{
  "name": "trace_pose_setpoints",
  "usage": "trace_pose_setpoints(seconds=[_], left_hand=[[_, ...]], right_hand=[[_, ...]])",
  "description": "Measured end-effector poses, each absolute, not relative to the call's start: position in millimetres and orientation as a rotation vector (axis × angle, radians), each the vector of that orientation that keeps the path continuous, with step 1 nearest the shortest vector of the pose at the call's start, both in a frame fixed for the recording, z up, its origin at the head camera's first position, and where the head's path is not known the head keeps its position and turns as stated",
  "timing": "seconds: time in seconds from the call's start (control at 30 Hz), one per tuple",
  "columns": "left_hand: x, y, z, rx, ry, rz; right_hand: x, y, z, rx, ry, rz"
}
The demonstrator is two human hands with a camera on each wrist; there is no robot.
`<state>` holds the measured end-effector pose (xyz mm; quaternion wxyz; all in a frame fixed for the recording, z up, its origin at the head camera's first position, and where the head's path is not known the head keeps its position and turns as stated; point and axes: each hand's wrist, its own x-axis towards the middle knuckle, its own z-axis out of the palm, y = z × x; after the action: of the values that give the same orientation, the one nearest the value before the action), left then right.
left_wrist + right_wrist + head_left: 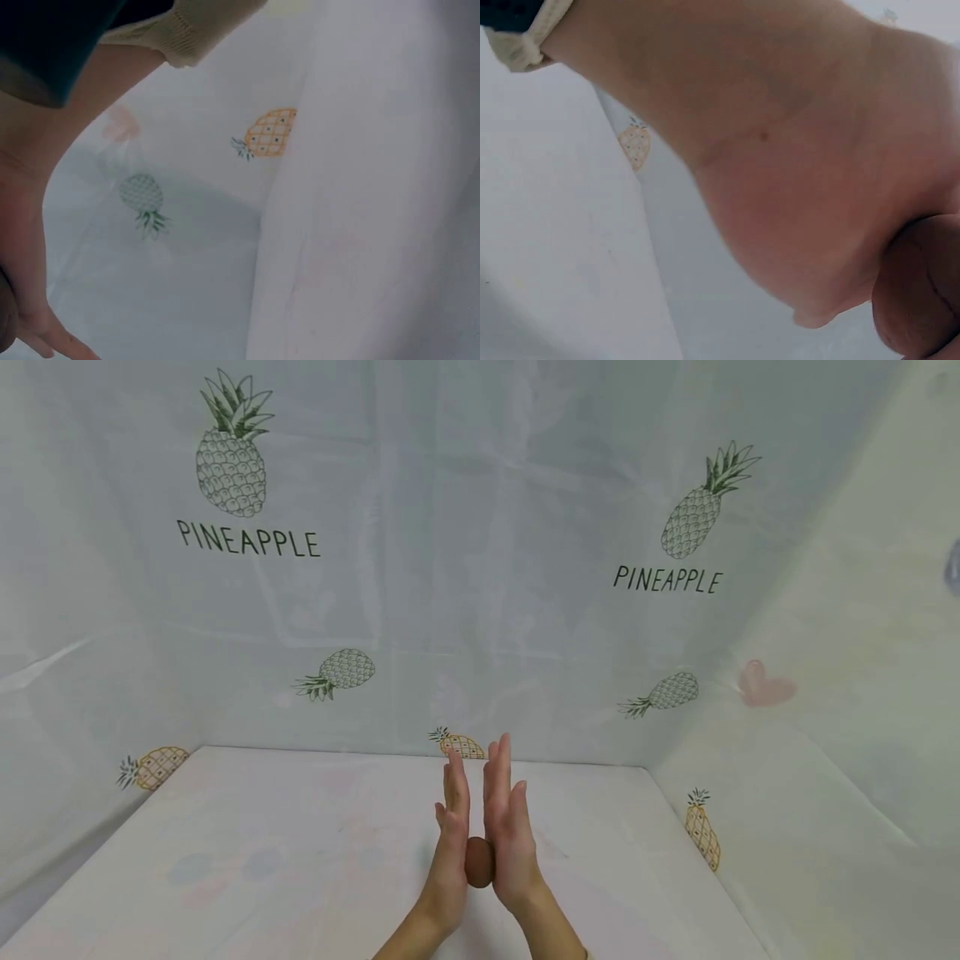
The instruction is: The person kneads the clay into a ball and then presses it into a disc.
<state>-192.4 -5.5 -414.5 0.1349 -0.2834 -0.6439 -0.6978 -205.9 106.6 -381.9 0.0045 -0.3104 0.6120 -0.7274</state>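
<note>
A small brown clay-like ball [480,862] sits between the lower parts of two facing palms. My left hand [453,839] is upright on its left side, fingers straight and pointing up and away. Opposite it, my right hand [509,835] stands with its fingers also straight, the palm against the ball. Toward the fingertips the palms stay apart, with a narrow gap between them. A curved crease runs across the brown surface in the right wrist view. Only a dark sliver of the ball shows at the left edge of the left wrist view.
The hands are over a white-covered table [300,827]. Behind it hangs a pale cloth [465,568] printed with pineapples, and similar cloth [825,777] borders the right side. Cream sleeve cuffs [184,37] with dark bands show in the wrist views.
</note>
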Motion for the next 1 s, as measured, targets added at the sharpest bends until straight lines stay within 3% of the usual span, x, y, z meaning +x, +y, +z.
trace_pose_setpoints(seconds=[1.0], left_hand=[[-207,-26,-410,-0.682,-1.863,-2.107]], right_hand=[[-195,89,-384,-1.005,1.961,-2.213]])
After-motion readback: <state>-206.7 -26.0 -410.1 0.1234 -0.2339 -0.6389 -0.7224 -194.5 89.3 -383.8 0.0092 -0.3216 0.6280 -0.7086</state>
